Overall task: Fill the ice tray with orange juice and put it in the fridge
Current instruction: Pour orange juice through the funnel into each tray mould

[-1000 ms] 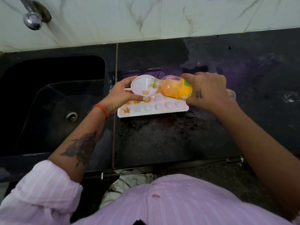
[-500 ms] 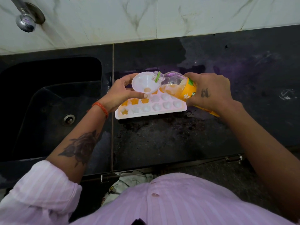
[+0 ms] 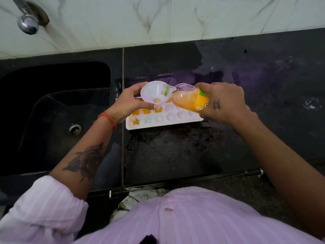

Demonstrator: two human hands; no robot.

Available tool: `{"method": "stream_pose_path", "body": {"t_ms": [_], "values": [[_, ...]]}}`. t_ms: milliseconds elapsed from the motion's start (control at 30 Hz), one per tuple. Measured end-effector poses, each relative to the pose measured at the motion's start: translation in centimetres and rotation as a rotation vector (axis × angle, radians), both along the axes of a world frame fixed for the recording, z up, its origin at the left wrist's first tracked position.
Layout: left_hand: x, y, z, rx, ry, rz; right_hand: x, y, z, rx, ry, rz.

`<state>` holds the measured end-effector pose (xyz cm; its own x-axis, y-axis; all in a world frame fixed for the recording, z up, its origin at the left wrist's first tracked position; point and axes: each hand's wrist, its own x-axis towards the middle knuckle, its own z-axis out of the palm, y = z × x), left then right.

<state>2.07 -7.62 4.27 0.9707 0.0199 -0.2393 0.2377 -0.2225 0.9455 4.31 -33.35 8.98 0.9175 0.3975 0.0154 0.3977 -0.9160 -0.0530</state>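
Tray (image 3: 163,123) far row partly hidden. Left hand (image 3: 129,103) pinches funnel (image 3: 154,95) rim; right hand (image 3: 223,103) grips tilted bottle (image 3: 190,101).

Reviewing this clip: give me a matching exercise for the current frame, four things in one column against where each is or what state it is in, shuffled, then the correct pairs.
Things:
1. funnel
2. juice bottle
3. ice tray
4. drain

Place or state:
A. flat on the dark counter, a few left cells orange
B. in the sink floor
C. held in the left hand above the tray
D. tipped in the right hand, mouth at the funnel rim

Pairs: 1-C, 2-D, 3-A, 4-B
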Motion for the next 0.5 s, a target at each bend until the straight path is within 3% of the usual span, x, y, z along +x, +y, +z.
{"method": "stream_pose_path", "body": {"t_ms": [500], "values": [[-0.25,0.21,-0.08,0.011,0.012,0.017,0.83,0.55,-0.29,-0.083,-0.133,0.043]]}}
